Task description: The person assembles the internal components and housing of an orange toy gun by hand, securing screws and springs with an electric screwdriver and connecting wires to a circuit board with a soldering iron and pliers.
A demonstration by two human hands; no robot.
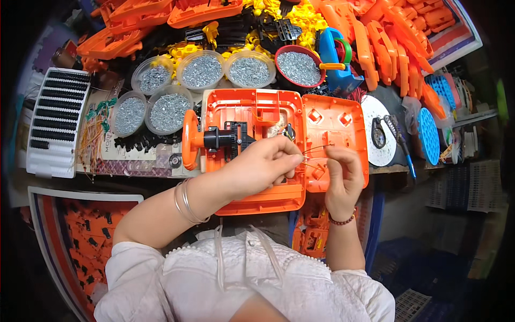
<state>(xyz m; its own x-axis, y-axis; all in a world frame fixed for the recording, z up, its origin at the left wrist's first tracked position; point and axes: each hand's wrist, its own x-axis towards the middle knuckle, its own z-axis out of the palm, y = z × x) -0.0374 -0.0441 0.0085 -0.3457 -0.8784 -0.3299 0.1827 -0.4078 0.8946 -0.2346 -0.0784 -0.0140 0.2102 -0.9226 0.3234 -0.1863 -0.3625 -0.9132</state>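
An orange plastic housing lies open on the bench before me, with an orange flat panel joined or set against its right side. A black mechanism sits inside the housing, beside an orange wheel-like part at its left. My left hand reaches over the housing, its fingers pinched on thin wires. Above the panel, my right hand is closed in a pinch on the end of a thin wire. The exact fingertip contact is too small to make out.
Tubs of silvery screws stand behind the housing, one a red bowl. A blue tape dispenser is beside them. Right of the panel lies a soldering iron by a white disc. Orange shells pile up behind.
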